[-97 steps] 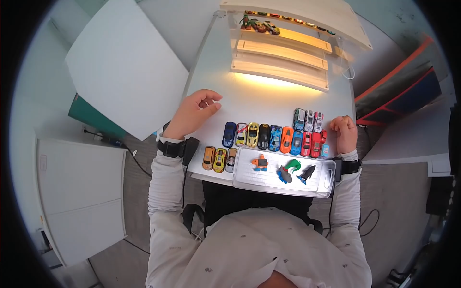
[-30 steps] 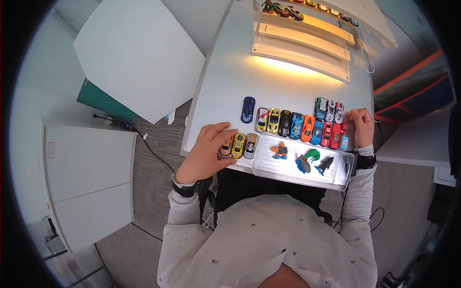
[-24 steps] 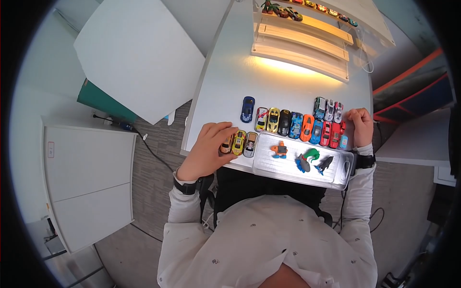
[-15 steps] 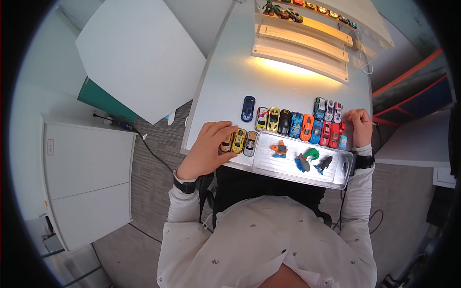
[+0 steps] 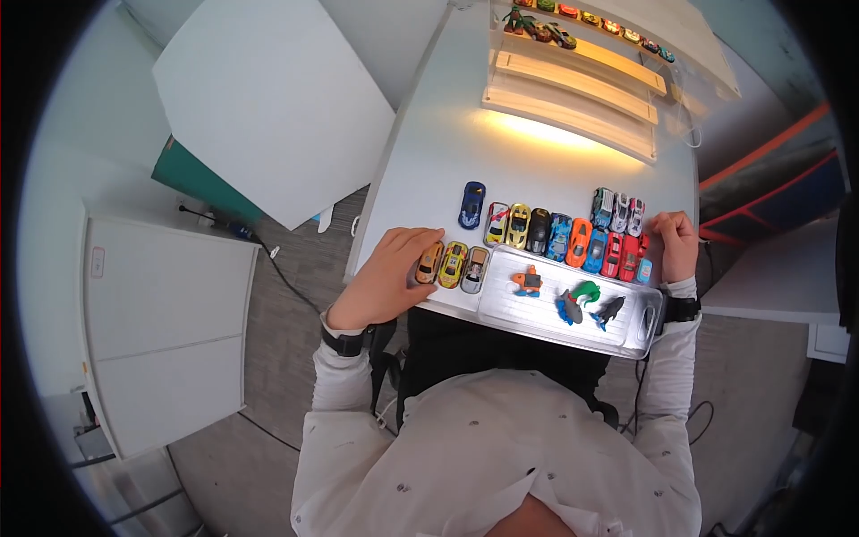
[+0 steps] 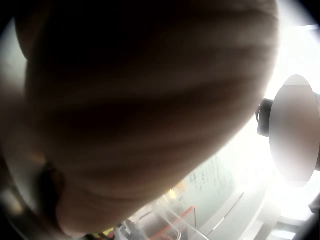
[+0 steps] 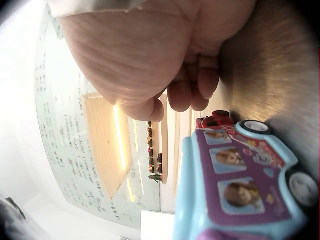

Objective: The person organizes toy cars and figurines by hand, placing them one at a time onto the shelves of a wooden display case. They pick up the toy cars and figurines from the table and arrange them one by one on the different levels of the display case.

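My left hand (image 5: 385, 279) lies at the table's left front, its index finger and thumb reaching around the two ends of an orange toy car (image 5: 429, 263). Right of that car stand a yellow toy car (image 5: 454, 266) and a silver toy car (image 5: 475, 270). A dark blue toy car (image 5: 472, 206) sits apart, ahead of the left end of a longer row. My right hand (image 5: 677, 243) rests at the right edge, fingers loosely bent and holding nothing, beside a light blue and purple toy bus (image 7: 235, 185). The palm fills most of the left wrist view and hides the fingertips there.
A clear tray (image 5: 501, 315) with several toy animals sits at the front edge. Several cars, among them a black one (image 5: 538, 231), line up behind it. White and green cars (image 5: 603, 208) form a short back row. A lit wooden shelf (image 5: 573, 134) stands at the back.
The dark blue car has moved forward out of the long row. My left hand has come down to the orange car, then drawn slightly left off it. My right hand stays put.
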A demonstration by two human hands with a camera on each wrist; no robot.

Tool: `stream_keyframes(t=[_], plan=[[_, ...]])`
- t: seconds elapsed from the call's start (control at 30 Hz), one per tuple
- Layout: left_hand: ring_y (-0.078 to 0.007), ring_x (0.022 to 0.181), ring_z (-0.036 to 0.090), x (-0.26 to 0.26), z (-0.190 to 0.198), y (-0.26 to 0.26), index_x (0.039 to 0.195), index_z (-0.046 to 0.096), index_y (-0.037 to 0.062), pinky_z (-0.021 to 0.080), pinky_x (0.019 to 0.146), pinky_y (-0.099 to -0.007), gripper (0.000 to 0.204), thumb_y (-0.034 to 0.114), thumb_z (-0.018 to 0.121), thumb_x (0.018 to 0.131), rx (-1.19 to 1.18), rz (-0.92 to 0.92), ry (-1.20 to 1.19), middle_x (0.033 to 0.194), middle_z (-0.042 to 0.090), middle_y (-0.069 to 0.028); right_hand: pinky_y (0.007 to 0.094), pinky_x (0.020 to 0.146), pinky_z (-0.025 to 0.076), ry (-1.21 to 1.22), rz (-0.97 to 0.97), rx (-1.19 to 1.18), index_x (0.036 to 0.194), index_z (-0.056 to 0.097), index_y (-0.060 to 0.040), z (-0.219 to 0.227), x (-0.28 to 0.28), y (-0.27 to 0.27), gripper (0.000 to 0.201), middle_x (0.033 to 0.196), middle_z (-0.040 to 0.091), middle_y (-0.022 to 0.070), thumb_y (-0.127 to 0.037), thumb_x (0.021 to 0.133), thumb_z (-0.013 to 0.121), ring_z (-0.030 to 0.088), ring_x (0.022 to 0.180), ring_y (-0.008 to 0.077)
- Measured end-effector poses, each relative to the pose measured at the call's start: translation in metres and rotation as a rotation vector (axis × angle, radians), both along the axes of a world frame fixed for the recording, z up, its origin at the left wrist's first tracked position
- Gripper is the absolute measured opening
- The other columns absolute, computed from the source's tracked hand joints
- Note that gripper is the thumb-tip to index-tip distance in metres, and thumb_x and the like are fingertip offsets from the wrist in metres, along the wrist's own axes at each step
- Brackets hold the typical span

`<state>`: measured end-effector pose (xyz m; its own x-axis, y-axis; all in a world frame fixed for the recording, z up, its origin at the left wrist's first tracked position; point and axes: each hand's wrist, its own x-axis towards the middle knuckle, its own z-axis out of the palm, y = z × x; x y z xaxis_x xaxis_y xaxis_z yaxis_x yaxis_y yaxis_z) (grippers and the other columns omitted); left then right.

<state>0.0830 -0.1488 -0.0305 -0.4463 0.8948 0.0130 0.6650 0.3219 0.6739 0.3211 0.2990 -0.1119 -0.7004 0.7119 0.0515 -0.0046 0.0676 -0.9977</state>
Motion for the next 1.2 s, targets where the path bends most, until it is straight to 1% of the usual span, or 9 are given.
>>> stream_keyframes(t=[0.13,0.43,0.53,0.67,0.77,0.87,0.97,1.13,1.2], plan=[[-0.036,0.129,0.048,-0.003,0.003,0.003,0.143,0.051,0.0048,0.042,0.11,-0.0426,0.075,0.005,0.082,0.074,-0.019,-0.002,-0.025,0.138,0.056,-0.0152,0.0294,0.075,0.048,-0.071,-0.007,0.111,0.081,0.052,-0.0065,0.002,0.0,0.0,0.024,0.083,0.064,0.0054,-0.012,0.104,0.06,0.058,0.077,0.0127],[-0.0361,0.129,0.05,-0.005,0.004,0.006,0.139,0.054,0.0037,0.042,0.109,-0.0428,0.071,0.006,0.083,0.074,-0.019,0.003,-0.021,0.137,0.057,-0.0162,0.0268,0.076,0.048,-0.085,-0.015,0.089,0.083,0.054,-0.0061,0.013,-0.001,-0.008,0.023,0.082,0.064,0.0027,-0.013,0.103,0.062,0.06,0.079,0.0102],[-0.0357,0.129,0.051,-0.007,0.003,0.004,0.138,0.054,0.0031,0.043,0.109,-0.0432,0.069,0.006,0.083,0.075,-0.009,0.012,-0.01,0.137,0.058,-0.0164,0.0261,0.076,0.047,-0.064,0.001,0.082,0.083,0.055,-0.0061,0.012,-0.002,-0.008,0.022,0.082,0.064,0.002,-0.013,0.103,0.062,0.059,0.079,0.0093],[-0.034,0.125,0.054,-0.01,0.006,0.003,0.136,0.055,0.0029,0.045,0.107,-0.042,0.066,0.005,0.083,0.077,-0.021,0.077,-0.021,0.138,0.057,-0.0161,0.023,0.073,0.044,-0.054,-0.024,0.071,0.08,0.053,-0.0063,0.019,-0.004,-0.014,0.025,0.083,0.064,0.0016,-0.012,0.1,0.066,0.054,0.078,0.0069],[-0.0265,0.118,0.059,-0.014,0.009,0.007,0.138,0.056,0.006,0.047,0.101,-0.0362,0.07,-0.001,0.081,0.074,0.042,0.191,-0.145,0.14,0.056,-0.0144,0.0232,0.074,0.045,-0.054,-0.022,0.061,0.08,0.053,-0.0062,0.021,-0.003,-0.014,0.024,0.083,0.064,0.0018,-0.012,0.1,0.066,0.054,0.078,0.0071],[-0.0196,0.111,0.06,-0.019,0.003,0.012,0.136,0.057,0.0062,0.049,0.094,-0.0331,0.065,-0.006,0.077,0.075,0.183,0.228,-0.137,0.143,0.053,-0.0143,0.0238,0.075,0.045,-0.048,-0.017,0.046,0.081,0.054,-0.0062,0.019,-0.003,-0.013,0.023,0.083,0.064,0.0016,-0.012,0.1,0.065,0.055,0.079,0.0074],[-0.0168,0.11,0.06,-0.028,0.001,0.022,0.134,0.058,0.0063,0.05,0.092,-0.0328,0.061,-0.008,0.075,0.078,0.239,0.216,-0.121,0.147,0.048,-0.0146,0.0247,0.077,0.044,-0.035,-0.008,0.027,0.083,0.056,-0.0065,0.02,-0.003,-0.01,0.022,0.083,0.064,0.0013,-0.014,0.101,0.064,0.056,0.08,0.0079],[-0.0172,0.114,0.057,-0.04,0.008,0.049,0.136,0.056,0.0064,0.049,0.097,-0.0334,0.061,-0.01,0.073,0.08,0.357,0.18,-0.182,0.15,0.043,-0.0134,0.0235,0.078,0.045,0.044,0.025,-0.09,0.083,0.057,-0.0054,0.024,-0.002,-0.003,0.021,0.083,0.063,0.0011,-0.014,0.101,0.065,0.055,0.082,0.0074],[-0.0176,0.117,0.056,-0.043,0.015,0.061,0.138,0.055,0.0064,0.048,0.099,-0.0341,0.062,-0.01,0.072,0.081,0.374,0.152,-0.185,0.151,0.042,-0.0129,0.0243,0.079,0.045,-0.045,0.082,-0.002,0.088,0.059,-0.005,0.033,0.001,-0.003,0.017,0.085,0.063,0.001,-0.014,0.101,0.066,0.056,0.083,0.0078]])
